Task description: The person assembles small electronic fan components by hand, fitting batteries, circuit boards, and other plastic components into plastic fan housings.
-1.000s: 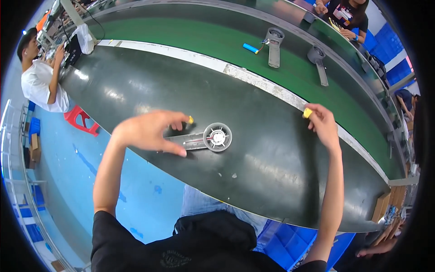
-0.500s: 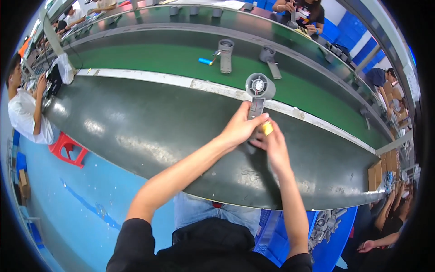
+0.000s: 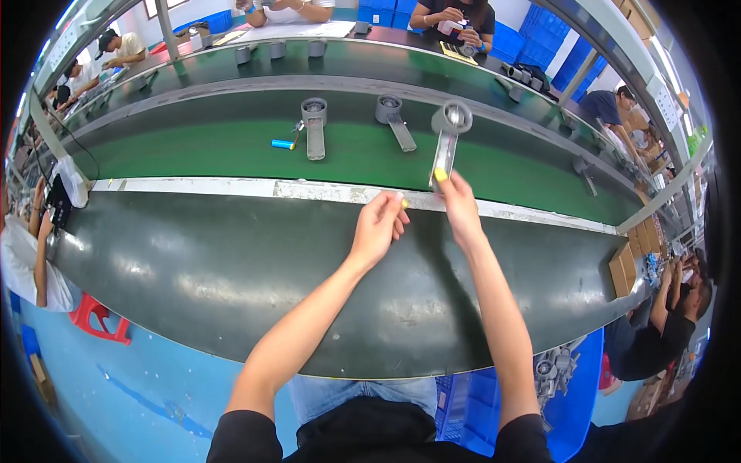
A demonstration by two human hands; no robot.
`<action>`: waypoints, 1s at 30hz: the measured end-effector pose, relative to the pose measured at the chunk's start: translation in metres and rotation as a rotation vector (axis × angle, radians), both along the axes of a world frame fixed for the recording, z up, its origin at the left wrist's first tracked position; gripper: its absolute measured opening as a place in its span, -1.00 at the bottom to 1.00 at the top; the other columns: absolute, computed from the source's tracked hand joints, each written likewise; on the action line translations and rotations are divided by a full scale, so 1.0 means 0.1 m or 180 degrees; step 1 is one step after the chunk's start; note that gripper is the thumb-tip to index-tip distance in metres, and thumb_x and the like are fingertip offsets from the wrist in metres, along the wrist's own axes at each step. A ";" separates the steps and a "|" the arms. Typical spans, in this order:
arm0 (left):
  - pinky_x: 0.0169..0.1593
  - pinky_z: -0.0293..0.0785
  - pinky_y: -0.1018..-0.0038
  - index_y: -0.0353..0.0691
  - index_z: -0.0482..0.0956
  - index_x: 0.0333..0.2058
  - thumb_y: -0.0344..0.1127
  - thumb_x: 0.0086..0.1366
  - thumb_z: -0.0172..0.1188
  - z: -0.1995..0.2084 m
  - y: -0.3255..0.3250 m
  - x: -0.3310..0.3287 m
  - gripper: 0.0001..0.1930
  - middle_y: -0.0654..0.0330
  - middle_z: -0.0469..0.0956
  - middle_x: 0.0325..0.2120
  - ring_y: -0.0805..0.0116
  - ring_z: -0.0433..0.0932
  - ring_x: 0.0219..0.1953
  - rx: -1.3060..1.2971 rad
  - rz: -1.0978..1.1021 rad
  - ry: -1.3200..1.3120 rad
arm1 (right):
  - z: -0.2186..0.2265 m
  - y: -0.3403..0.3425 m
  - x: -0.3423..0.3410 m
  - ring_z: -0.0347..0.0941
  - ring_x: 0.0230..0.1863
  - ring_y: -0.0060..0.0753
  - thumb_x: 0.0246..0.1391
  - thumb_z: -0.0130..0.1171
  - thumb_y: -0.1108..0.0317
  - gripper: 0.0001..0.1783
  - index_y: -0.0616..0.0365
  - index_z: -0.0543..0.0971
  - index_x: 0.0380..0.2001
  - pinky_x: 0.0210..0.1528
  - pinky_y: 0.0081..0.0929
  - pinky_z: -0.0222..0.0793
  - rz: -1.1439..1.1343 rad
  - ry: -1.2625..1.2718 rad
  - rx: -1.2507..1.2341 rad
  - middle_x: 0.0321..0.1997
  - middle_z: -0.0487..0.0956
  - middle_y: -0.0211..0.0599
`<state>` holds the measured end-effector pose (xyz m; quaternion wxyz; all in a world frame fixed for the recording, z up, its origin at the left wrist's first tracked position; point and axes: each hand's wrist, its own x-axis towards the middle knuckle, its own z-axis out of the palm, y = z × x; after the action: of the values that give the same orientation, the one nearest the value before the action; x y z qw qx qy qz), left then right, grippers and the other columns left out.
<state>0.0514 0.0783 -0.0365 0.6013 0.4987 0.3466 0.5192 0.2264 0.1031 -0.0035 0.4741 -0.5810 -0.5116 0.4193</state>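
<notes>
A grey handheld fan (image 3: 451, 118) with a round, caged head stands up from my right hand (image 3: 461, 207), whose fingers grip the lower end of its open, channel-like handle. A yellow cover shows at a fingertip of that hand, against the handle. To the left and apart from the fan, my left hand (image 3: 375, 228) hovers over the near edge of the white strip. Its fingers are loosely curled, with a small yellow patch at one fingertip and nothing visibly held. Two more grey fans, a left one (image 3: 315, 127) and a middle one (image 3: 394, 119), lie on the green belt (image 3: 231, 143).
A blue cylindrical battery (image 3: 283, 144) lies beside the left fan. The white strip (image 3: 340, 191) separates belt from dark worktop (image 3: 231, 255). A cardboard box (image 3: 621, 270) sits at the right end; a blue bin (image 3: 590, 386) of grey parts stands below. Co-workers sit around.
My left hand has let go of the fan and moved left. My right hand has taken the handle and carried the fan forward over the belt. The whole view has shifted.
</notes>
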 end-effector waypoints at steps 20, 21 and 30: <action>-0.50 0.24 0.60 -0.26 0.51 -0.50 -0.18 0.44 -0.01 0.00 -0.06 0.07 -0.64 0.37 0.43 -0.67 0.63 0.33 -0.59 -0.0004 -0.0004 -0.0036 | -0.14 1.23 -0.55 0.50 -0.22 -0.51 0.30 -0.03 0.25 -0.70 0.25 0.57 -0.15 -0.21 -0.57 0.41 -0.0168 0.1259 0.0078 -0.19 0.61 -0.25; -0.50 0.24 0.60 -0.26 0.51 -0.50 -0.18 0.44 -0.01 -0.04 -0.04 0.11 -0.64 0.37 0.43 -0.67 0.63 0.33 -0.59 -0.0011 -0.0106 -0.0044 | -0.09 1.10 -0.46 0.50 -0.22 -0.51 0.30 -0.03 0.25 -0.70 0.25 0.57 -0.15 -0.21 -0.57 0.41 -0.0270 0.1250 0.0092 -0.19 0.61 -0.25; -0.60 0.02 0.65 -0.22 0.52 -0.46 -0.10 0.44 0.01 -0.04 0.04 -0.13 -0.64 0.36 0.40 -0.71 0.71 0.17 -0.69 0.0170 0.0174 0.0066 | 0.27 -1.07 0.68 0.49 -0.25 -0.57 0.34 -0.07 0.12 -0.60 0.23 0.54 -0.07 -0.18 -0.56 0.38 -0.0808 0.0263 0.0391 -0.17 0.61 -0.36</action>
<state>0.0383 0.0823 -0.0402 0.5698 0.5103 0.3524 0.5393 0.2941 -0.0038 0.0240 0.5787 -0.5932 -0.4388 0.3474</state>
